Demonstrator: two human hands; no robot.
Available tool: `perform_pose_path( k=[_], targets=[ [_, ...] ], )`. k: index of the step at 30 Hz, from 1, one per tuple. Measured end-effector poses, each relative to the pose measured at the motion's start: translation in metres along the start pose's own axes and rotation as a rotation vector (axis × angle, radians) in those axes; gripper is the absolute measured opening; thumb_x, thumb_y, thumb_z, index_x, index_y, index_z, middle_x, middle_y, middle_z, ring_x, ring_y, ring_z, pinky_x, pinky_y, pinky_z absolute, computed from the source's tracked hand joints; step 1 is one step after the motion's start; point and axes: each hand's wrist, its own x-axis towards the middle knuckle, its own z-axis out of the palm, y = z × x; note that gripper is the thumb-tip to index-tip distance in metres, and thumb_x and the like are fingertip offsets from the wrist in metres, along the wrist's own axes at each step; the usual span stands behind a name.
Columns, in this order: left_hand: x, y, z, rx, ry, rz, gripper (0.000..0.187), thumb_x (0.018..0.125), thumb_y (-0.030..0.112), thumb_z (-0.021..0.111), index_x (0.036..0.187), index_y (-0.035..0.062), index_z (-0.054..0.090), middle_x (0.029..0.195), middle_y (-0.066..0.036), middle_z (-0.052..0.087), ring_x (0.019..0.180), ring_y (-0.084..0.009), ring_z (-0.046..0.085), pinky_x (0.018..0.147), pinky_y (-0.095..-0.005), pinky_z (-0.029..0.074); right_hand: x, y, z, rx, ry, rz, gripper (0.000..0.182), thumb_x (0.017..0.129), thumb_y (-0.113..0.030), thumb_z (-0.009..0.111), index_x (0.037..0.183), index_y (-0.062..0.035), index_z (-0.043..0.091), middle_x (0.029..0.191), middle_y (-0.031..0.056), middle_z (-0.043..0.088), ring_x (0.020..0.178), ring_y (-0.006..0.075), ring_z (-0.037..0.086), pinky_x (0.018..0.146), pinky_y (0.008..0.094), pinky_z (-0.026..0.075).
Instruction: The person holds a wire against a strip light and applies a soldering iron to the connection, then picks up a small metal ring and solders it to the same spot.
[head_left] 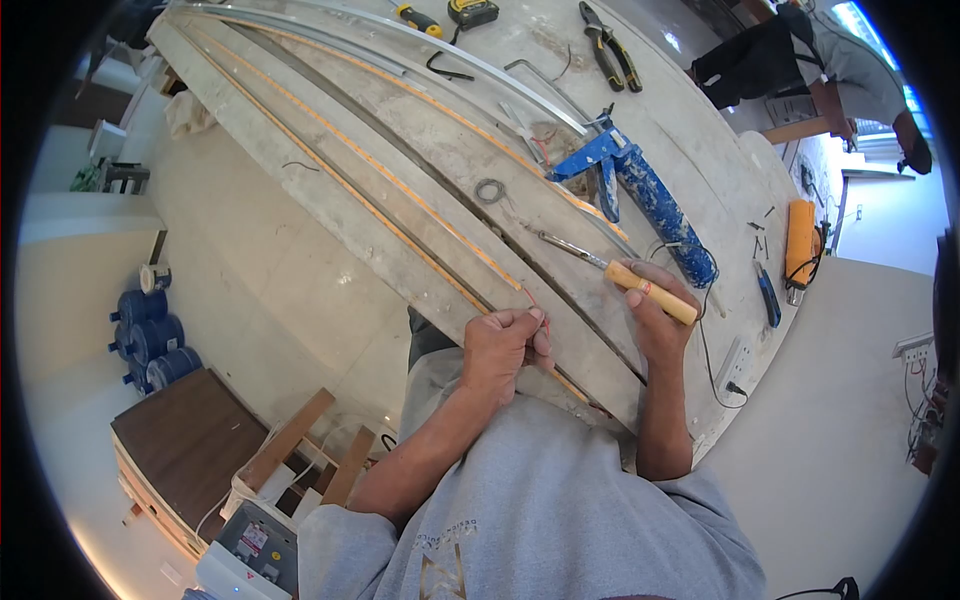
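Note:
My left hand (500, 345) is closed in a pinch on a thin red wire (532, 298) at the near end of an orange LED strip (400, 195). The strip runs along the long board of the worktable. In my right hand (660, 325) is a soldering iron (652, 291), held by its wooden handle, its metal tip pointing up and left over the table. A second LED strip (345, 188) lies along the board closer to me. Just beyond the iron's tip sits a small coil of grey wire (489, 190).
A blue caulking gun (640, 190) lies past my right hand. Pliers (609, 48), a tape measure (472, 12), a utility knife (767, 294), an orange heat gun (801, 245) and a power strip (735, 366) are on the table (690, 150). Another person (790, 60) is at the upper right.

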Motion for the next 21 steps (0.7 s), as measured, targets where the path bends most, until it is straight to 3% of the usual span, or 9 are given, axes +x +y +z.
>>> perform_pose_path(
  k=[17,21],
  targets=[
    [-0.0005,0.0001,0.0009,-0.004,0.008,0.000,0.022,0.093,0.019,0.063,0.091,-0.0029,0.066,0.061,-0.004,0.062,0.049,-0.0156,0.060,0.049,-0.0268,0.051,0.0007,0.0014,0.0001,0.006,0.014,0.003,0.031,0.079,-0.006,0.075,0.107,0.0061,0.068,0.104,0.0144,0.071,0.094,0.0175,0.065,0.087,0.0303,0.050],
    [-0.0018,0.0020,0.0017,-0.009,0.008,0.005,0.020,0.093,0.014,0.061,0.085,-0.0029,0.066,0.063,-0.005,0.062,0.051,-0.0119,0.058,0.047,-0.0272,0.055,0.0008,0.0009,0.0009,0.016,0.019,0.016,0.031,0.079,-0.006,0.075,0.107,0.0063,0.068,0.104,0.0147,0.071,0.095,0.0178,0.065,0.087,0.0306,0.050]
  ],
)
